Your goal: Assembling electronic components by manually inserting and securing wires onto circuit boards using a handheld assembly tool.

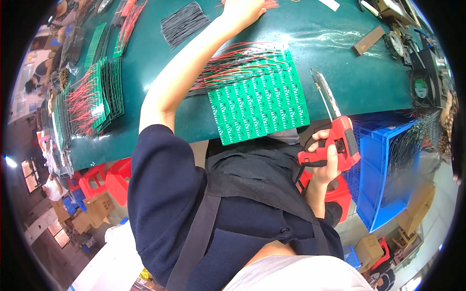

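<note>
In my right hand (pixel 328 157) is a red pistol-shaped soldering gun (pixel 345 140), my fingers wrapped round its grip. Its long metal tip and thin feed tube point up and away, over the table's near edge and right of the board. My left arm stretches across the table, and my left hand (pixel 241 13) lies at the far edge of view over a bundle of red wires (pixel 271 4). Its fingers are curled, partly cut off by the frame, and what they hold is hidden. Between my arms lies a green circuit-board panel (pixel 259 104) with red and black wires (pixel 242 65) along its far rows.
Black wires (pixel 183 23) lie beyond my left forearm. Wired green panels (pixel 109 94) stand stacked at the left. A wooden block (pixel 369 40), a small fan (pixel 421 88) and tools line the table's right side. Below it stands a blue crate (pixel 383 179); red stools (pixel 118 181) are under the table.
</note>
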Demonstrator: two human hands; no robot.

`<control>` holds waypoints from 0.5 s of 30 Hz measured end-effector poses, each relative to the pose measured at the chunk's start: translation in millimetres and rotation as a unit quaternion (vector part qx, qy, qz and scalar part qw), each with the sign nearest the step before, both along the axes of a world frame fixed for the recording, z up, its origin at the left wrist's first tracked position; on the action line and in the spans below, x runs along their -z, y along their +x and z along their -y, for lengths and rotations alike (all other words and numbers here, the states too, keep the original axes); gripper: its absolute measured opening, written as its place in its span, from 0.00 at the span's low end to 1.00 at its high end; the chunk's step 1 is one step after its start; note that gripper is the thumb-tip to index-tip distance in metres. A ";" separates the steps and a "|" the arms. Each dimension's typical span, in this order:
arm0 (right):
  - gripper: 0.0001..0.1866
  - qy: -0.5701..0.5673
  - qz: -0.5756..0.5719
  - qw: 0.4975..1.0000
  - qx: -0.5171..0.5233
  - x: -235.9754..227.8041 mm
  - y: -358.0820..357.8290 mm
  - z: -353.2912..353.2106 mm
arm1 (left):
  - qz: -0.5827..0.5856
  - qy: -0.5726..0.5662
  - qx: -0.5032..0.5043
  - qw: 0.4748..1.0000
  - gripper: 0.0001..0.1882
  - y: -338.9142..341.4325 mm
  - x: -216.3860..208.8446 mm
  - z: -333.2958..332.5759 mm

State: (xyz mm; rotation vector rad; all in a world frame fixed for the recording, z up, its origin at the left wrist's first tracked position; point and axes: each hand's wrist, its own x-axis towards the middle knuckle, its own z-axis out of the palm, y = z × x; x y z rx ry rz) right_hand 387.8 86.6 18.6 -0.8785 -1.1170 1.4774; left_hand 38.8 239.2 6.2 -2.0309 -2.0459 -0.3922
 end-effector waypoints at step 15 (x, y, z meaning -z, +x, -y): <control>0.19 0.023 0.004 1.000 -0.003 0.4 2.9 4.0 | 0.108 0.030 -0.007 0.994 0.13 -16.4 -5.0 -12.4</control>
